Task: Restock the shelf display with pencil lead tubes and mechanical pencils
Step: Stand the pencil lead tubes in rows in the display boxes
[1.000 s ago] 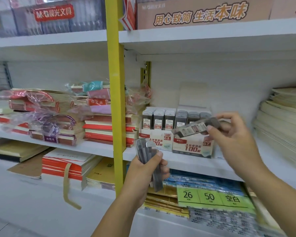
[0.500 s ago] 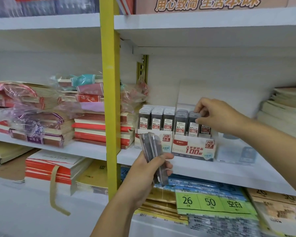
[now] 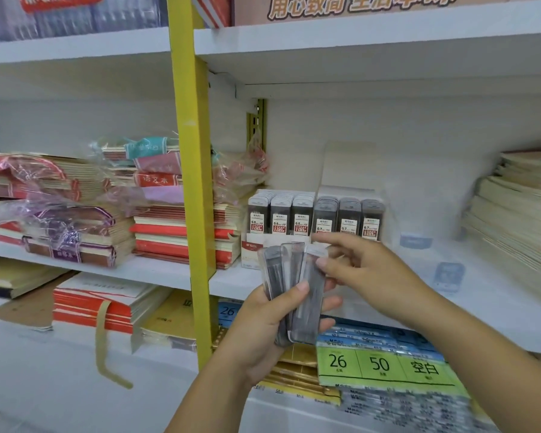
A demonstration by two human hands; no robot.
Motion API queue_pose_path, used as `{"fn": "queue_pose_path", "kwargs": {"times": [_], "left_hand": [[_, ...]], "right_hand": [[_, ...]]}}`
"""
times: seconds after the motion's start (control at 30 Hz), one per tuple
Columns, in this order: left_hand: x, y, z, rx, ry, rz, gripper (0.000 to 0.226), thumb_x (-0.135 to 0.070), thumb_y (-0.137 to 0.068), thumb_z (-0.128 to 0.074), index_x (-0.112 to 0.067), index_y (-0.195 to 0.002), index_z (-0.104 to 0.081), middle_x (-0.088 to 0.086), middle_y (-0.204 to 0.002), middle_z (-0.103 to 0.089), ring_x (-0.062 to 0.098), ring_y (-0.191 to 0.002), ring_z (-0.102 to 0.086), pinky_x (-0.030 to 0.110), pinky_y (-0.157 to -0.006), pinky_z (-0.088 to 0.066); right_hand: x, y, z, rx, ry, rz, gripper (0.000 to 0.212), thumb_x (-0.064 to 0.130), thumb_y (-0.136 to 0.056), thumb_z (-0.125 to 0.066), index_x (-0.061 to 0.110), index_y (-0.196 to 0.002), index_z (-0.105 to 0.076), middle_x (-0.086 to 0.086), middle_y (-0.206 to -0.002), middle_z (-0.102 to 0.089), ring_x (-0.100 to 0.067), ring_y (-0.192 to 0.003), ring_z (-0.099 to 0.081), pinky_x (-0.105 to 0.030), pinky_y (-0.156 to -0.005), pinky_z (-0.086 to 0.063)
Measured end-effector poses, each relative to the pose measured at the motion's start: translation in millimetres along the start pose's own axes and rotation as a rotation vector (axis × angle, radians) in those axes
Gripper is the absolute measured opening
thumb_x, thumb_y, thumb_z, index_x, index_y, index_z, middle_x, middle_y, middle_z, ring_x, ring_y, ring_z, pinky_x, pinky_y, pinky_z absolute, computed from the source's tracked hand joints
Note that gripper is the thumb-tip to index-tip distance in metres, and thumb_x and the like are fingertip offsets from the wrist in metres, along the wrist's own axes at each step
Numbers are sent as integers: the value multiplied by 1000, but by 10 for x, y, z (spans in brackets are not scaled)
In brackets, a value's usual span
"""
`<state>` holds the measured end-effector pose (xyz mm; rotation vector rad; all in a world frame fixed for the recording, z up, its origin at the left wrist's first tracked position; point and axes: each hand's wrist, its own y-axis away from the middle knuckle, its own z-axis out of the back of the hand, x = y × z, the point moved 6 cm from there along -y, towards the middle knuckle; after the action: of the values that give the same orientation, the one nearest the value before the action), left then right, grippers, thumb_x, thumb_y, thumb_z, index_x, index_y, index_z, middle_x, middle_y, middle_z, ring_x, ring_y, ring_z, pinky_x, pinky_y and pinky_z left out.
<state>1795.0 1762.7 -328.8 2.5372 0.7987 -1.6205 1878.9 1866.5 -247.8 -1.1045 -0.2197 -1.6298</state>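
Observation:
My left hand grips a fanned bundle of grey pencil lead tubes in front of the middle shelf. My right hand reaches over from the right, its thumb and fingers pinching the rightmost tube of the bundle near its top. Behind the hands, on the shelf, stand two display boxes of lead tubes: the 0.5 box on the left and the 0.7 box on the right, both with rows of upright tubes. No mechanical pencils are visible.
A yellow upright post divides the shelving just left of the boxes. Stacks of wrapped notebooks fill the left shelf, and paper stacks lie at right. Green-labelled packs sit on the lower shelf below my hands.
My right hand left the 0.7 display box, where it had set a tube, and came back down to the bundle in my left hand. It now pinches another tube.

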Motion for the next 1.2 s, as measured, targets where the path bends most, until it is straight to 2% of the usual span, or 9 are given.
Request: {"fn": "queue_pose_path", "kwargs": {"times": [0.2,0.43,0.53,0.63,0.77,0.87,1.0,1.1,1.2], "left_hand": [[127,58,-11,16,-35,96,48,-35,-86,-73,-15,-128,-64,17,-127,-69,35,-115,-68,40,-80,-60],[203,110,106,-70,-145,152,46,-33,-77,-81,-22,-120,-67,8,-121,-73,20,-106,-72,26,-69,-57],[204,119,209,-184,-223,133,29,-14,-83,-79,-27,-108,-74,3,-112,-77,15,-98,-74,24,-67,-55],[191,120,227,-251,-277,111,35,-7,-86,-76,-28,-114,-69,-5,-109,-77,11,-93,-75,22,-67,-56],[167,113,186,-260,-280,92,33,-7,-88,-74,-28,-113,-69,-6,-105,-78,7,-84,-75,20,-65,-55],[150,94,172,-243,-234,78,26,-16,-91,-72,-29,-114,-69,-4,-106,-78,11,-93,-75,23,-68,-58],[69,68,172,-211,-173,24,29,-28,-94,-66,-25,-122,-60,4,-107,-78,20,-100,-75,33,-75,-62],[-19,67,277,-277,-181,-26,21,-31,-96,-64,-24,-116,-63,4,-91,-78,16,-79,-75,30,-66,-60],[-98,76,415,-336,-240,-68,18,-35,-96,-63,-18,-102,-64,-1,-70,-65,13,-58,-55,22,-56,-50]], "right_hand": [[-46,13,27,20,-243,-9,27,4,-89,-64,23,-108,-67,-3,-83,-71,-4,-54,-57,-17,-49,-44],[-201,99,132,6,-236,-27,15,26,-89,-66,22,-101,-58,0,-93,-73,-16,-81,-68,-27,-72,-54],[-263,114,142,34,-306,-54,22,14,-94,-59,24,-113,-54,5,-105,-74,-12,-99,-69,-29,-83,-55],[-310,111,167,-21,-396,-91,30,6,-92,-61,21,-117,-54,-3,-102,-75,-17,-101,-70,-35,-87,-54],[-271,112,190,-63,-321,-55,20,11,-89,-67,19,-106,-60,-2,-92,-76,-17,-86,-72,-29,-71,-58],[-177,99,282,-130,-265,-1,24,8,-87,-68,29,-98,-64,0,-87,-76,-14,-72,-71,-26,-59,-55],[53,49,522,-322,-236,156,30,5,-86,-68,34,-94,-65,5,-89,-76,-12,-75,-72,-23,-60,-57],[276,-113,624,-396,-209,248,32,5,-87,-67,35,-96,-61,8,-89,-75,-11,-80,-72,-21,-65,-57],[513,-358,595,-406,18,321,29,11,-88,-67,38,-96,-58,10,-89,-71,-4,-85,-68,-22,-70,-57]]}}
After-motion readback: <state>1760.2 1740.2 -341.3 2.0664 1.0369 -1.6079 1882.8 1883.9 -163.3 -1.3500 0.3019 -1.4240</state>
